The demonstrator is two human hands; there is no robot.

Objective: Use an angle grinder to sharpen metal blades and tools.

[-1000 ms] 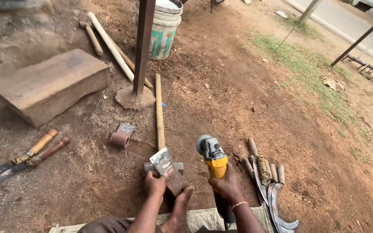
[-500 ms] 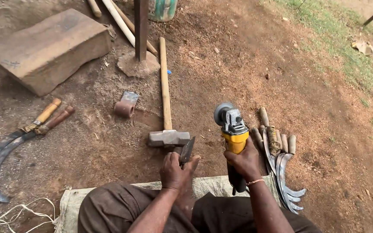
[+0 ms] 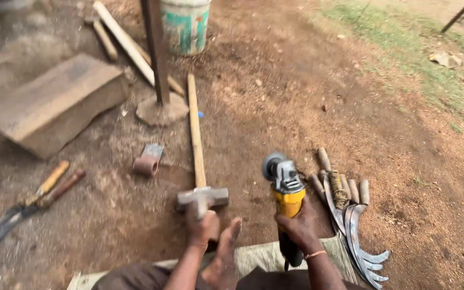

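On the dirt, near: both hands low in view
Right hand [image 3: 299,228]: closed around grinder [image 3: 284,188], disc up
Left hand [image 3: 202,228]: curled at sledgehammer [image 3: 202,196] head; grip unclear
Right side: sickles [image 3: 350,215] just beside grinder
Beyond: post [image 3: 156,51], bucket [image 3: 185,24]

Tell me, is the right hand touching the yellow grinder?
Touching. The head view shows the right hand wrapped around the yellow grinder, fingers closed on its body.

The sledgehammer [image 3: 202,197] lies on the dirt ahead of the left hand [image 3: 202,228], its handle running away toward the post base [image 3: 161,109]. Right of it the right hand [image 3: 299,228] holds the angle grinder [image 3: 284,185] upright. Sickles [image 3: 350,220] lie just right of the grinder. A wooden block [image 3: 55,102] sits far left, a bucket [image 3: 185,24] behind the post.
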